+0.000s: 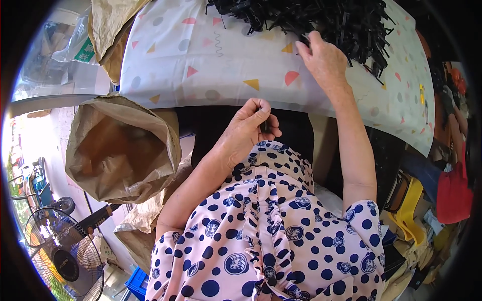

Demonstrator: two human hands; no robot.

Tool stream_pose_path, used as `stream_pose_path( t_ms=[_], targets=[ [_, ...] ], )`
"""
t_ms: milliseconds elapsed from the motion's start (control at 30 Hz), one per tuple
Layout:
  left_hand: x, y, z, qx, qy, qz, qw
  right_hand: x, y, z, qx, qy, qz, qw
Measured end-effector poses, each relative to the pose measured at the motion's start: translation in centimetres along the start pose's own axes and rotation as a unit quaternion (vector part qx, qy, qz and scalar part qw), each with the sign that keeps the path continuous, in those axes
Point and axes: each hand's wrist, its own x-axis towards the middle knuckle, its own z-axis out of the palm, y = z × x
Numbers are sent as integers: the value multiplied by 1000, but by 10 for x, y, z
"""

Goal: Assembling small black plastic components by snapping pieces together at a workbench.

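A heap of thin black plastic-looking pieces (301, 15) lies at the far side of the table, tangled together; their exact kind is too small to tell. My right hand (326, 60) reaches to the heap's near edge, thumb and forefinger pinched at a thin black piece (303, 38). Close to my body, just off the table's near edge, my left hand (253, 123) is closed with its fingers curled. Something dark shows between those fingers, too small to make out.
A patterned white cloth covers the table (221, 75). An open brown paper sack (170, 145) stands at my left, beside the table. Lower left is a standing fan (65, 261). A yellow object (412, 210) and a red cloth-like item (454, 193) are at the right.
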Motion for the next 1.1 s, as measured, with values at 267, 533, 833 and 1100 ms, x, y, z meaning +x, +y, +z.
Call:
stream_pose_path(
  t_ms=[267,533,833,1100],
  targets=[
    [2,-8,-7,-74,-28,-59,995,-12,31,-34,103,-81,23,991],
    [-1,2,-12,-80,-34,-30,996,-42,18,-53,265,-91,2,960],
    [-3,27,-2,-31,-150,-13,988,-68,-27,-76,267,-79,-260,924],
    [-16,12,-6,-152,-232,-74,958,-90,-33,-80,343,-123,-271,891]
  ],
)
